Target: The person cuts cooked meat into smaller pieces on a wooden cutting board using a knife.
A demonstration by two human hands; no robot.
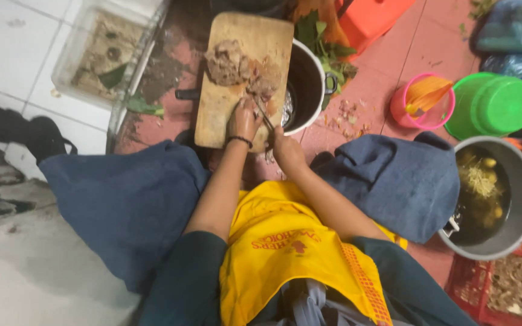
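Observation:
A wooden cutting board (228,115) lies on the red tile floor between my knees, partly resting over a metal pot (309,84). A pile of brownish cooked meat (237,65) sits on the board's far half. My left hand (244,121), with a dark band at the wrist, presses down on the meat's near end. My right hand (286,150) grips a knife (264,115) whose blade points up toward the meat beside my left fingers. I sit low, in blue trousers and a yellow apron.
A big metal pot (518,181) of broth with yellowish pieces stands at right. Behind it are green bowls (492,104) and a pink bucket (424,99). Green leaves (327,48) lie by an orange container. A clear tub (101,51) sits at top left, a red crate (502,290) at bottom right.

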